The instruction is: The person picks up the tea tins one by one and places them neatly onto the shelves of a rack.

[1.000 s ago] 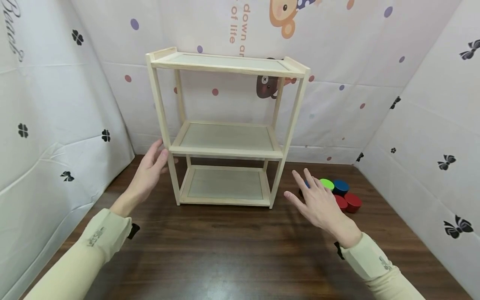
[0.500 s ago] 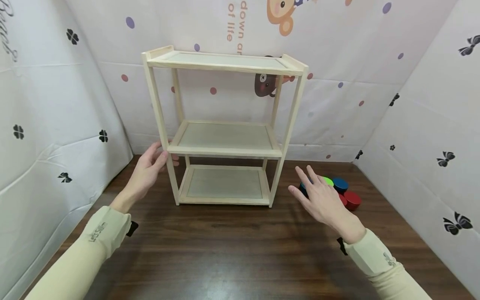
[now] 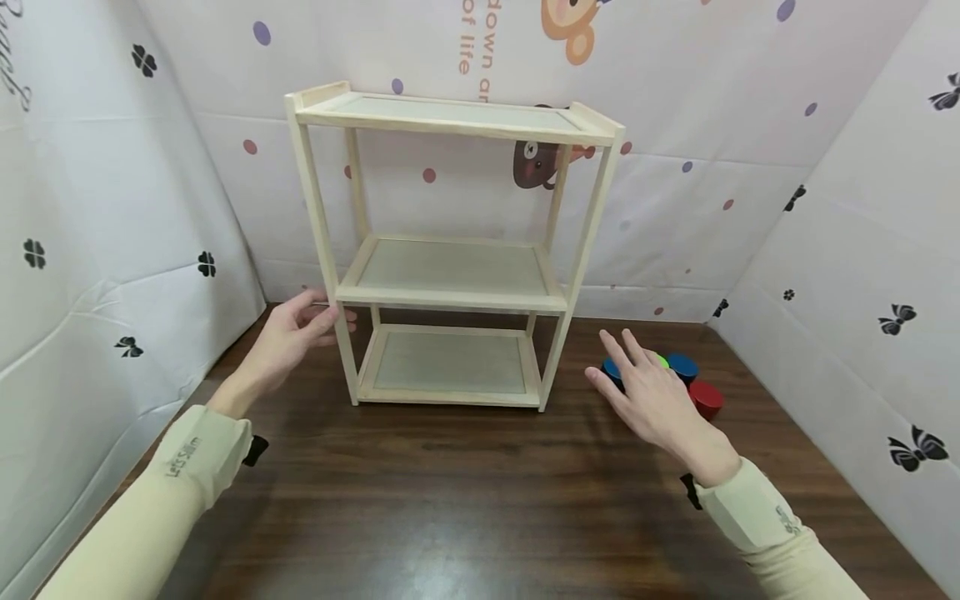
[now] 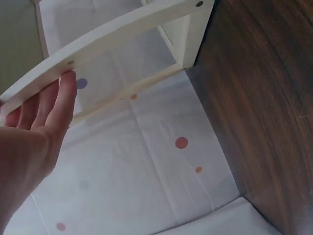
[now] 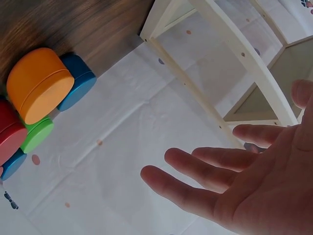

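A three-tier pale wooden shelf rack [image 3: 450,297] stands upright on the dark wooden table. My left hand [image 3: 285,342] holds its left front post just below the middle tier, the thumb in front and fingers reaching behind. To the right of the rack, my right hand [image 3: 660,404] hovers with fingers spread, touching nothing. Beyond and partly under it sit several round lidded tins: a red tin [image 3: 705,398], a blue tin [image 3: 682,367], and in the right wrist view an orange tin [image 5: 41,85] and a green tin [image 5: 38,134]. In the head view the right hand covers some of them.
Patterned white cloth [image 3: 465,200] hangs behind the rack and along both sides. The brown wooden table [image 3: 450,500] extends in front of the rack toward me.
My left fingers have moved further round the post. My right hand has shifted slightly right, above the tins. The rack stays in place.
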Tool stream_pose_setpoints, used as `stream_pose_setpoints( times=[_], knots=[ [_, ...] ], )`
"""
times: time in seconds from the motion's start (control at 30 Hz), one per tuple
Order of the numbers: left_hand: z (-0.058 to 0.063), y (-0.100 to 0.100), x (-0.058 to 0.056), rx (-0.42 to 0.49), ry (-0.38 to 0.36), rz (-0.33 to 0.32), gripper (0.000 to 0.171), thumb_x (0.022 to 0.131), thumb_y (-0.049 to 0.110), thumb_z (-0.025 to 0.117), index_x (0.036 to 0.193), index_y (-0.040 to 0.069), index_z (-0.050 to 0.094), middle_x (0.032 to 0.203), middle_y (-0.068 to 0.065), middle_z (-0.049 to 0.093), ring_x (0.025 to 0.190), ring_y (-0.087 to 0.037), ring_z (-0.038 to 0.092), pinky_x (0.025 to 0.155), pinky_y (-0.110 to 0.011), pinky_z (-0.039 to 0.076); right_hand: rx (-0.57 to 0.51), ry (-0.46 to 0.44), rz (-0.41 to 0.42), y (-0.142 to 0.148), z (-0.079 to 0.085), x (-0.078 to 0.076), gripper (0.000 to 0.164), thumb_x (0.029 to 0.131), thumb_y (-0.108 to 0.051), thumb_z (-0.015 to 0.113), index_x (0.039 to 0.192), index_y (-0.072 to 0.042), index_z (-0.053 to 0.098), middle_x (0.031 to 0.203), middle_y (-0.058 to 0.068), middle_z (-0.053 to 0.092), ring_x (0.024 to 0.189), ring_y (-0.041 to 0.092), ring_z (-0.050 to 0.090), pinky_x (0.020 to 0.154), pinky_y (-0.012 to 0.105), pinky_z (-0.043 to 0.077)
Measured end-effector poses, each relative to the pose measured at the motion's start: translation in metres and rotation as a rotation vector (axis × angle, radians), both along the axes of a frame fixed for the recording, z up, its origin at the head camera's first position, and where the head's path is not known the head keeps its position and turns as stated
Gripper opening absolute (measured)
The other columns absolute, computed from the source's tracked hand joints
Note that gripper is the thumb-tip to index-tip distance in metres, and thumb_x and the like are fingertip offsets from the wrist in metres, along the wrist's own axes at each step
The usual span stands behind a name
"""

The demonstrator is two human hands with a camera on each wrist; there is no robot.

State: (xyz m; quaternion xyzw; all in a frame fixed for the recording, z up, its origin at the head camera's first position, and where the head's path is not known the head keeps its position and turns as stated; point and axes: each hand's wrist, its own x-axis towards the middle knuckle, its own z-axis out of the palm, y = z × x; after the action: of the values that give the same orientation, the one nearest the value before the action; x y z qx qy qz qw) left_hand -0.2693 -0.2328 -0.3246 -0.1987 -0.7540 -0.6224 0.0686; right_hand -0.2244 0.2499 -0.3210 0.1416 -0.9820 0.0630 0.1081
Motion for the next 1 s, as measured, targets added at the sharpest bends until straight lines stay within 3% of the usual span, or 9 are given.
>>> stream_pose_setpoints(
  times=[0.27, 0.6, 0.83, 1.0],
  knots=[
    [0.002, -0.003, -0.001, -0.039, -0.027, -0.012, 0.033, 0.1, 0.024, 0.052, 0.126, 0.003, 0.052, 0.102, 0.008, 0.071, 0.102, -0.015, 0.069, 0.085, -0.032, 0.061, -0.006, -0.019, -0.013, 0.005, 0.003, 0.001, 0.073, 0.1, -0.058, 0.032, 0.154, -0.011, 0.02, 0.156, 0.029, 0.021, 0.131, 0.053, 0.038, 0.081, 0.063, 0.053],
    [0.003, -0.003, -0.001, -0.003, -0.023, -0.024, 0.033, 0.099, 0.02, 0.054, 0.126, 0.0, 0.051, 0.1, 0.008, 0.072, 0.1, -0.016, 0.07, 0.082, -0.03, 0.061, -0.042, -0.088, -0.06, 0.024, 0.009, -0.014, 0.076, 0.099, -0.06, 0.032, 0.155, -0.012, 0.016, 0.155, 0.03, 0.02, 0.133, 0.056, 0.032, 0.095, 0.072, 0.041],
    [0.003, -0.002, -0.001, 0.069, -0.015, -0.075, 0.036, 0.099, 0.015, 0.054, 0.128, -0.005, 0.049, 0.1, 0.005, 0.073, 0.099, -0.015, 0.071, 0.082, -0.03, 0.061, -0.059, -0.12, -0.082, 0.041, 0.001, -0.037, 0.069, 0.1, -0.048, 0.045, 0.147, 0.001, 0.033, 0.147, 0.031, 0.035, 0.13, 0.052, 0.036, 0.098, 0.07, 0.04],
    [0.002, -0.003, -0.001, 0.06, -0.015, -0.069, 0.033, 0.099, 0.015, 0.054, 0.128, 0.0, 0.053, 0.099, 0.006, 0.073, 0.099, -0.014, 0.07, 0.082, -0.029, 0.061, -0.076, -0.113, -0.054, 0.05, -0.009, -0.053, 0.06, 0.098, -0.035, 0.053, 0.136, 0.01, 0.045, 0.136, 0.035, 0.046, 0.124, 0.053, 0.042, 0.102, 0.067, 0.04]
  ],
)
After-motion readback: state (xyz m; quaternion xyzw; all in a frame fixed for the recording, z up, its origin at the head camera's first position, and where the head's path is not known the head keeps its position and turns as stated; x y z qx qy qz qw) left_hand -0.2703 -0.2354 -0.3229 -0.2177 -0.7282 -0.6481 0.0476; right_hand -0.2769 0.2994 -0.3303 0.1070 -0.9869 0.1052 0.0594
